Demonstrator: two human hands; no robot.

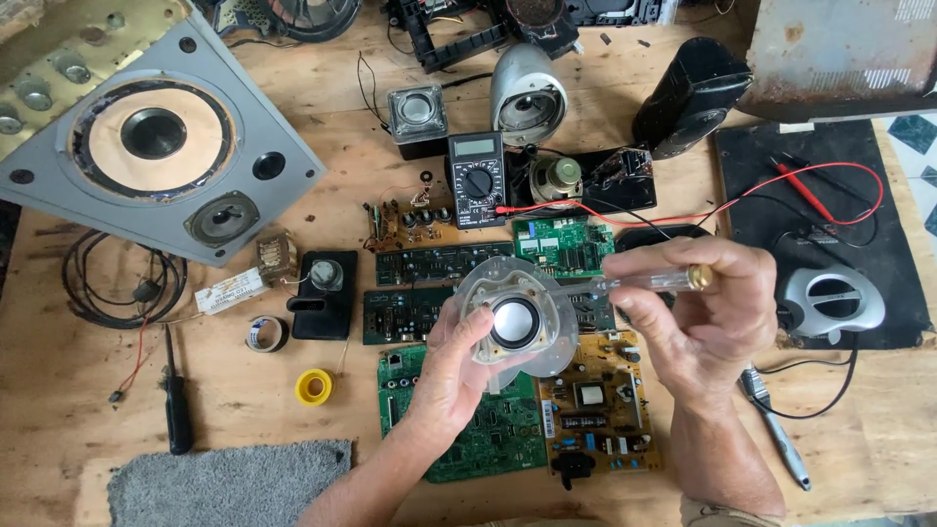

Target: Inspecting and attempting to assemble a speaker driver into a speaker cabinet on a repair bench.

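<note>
Holding spkr driver (pixel 514 322) L hand (pixel 451 376) | screwdriver (pixel 649 282) R hand (pixel 705 317)

Both forearms are showing bare, the left hand (pixel 454 366) and right hand (pixel 698 312) wearing no gloves or rings, with a tan cuff edge (pixel 727 514) peeking at the right arm's bottom.

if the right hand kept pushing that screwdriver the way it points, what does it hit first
Most likely the small round speaker held in the left hand. The right hand aims the clear-handled screwdriver leftward at its rim, though depth is unclear.
</note>
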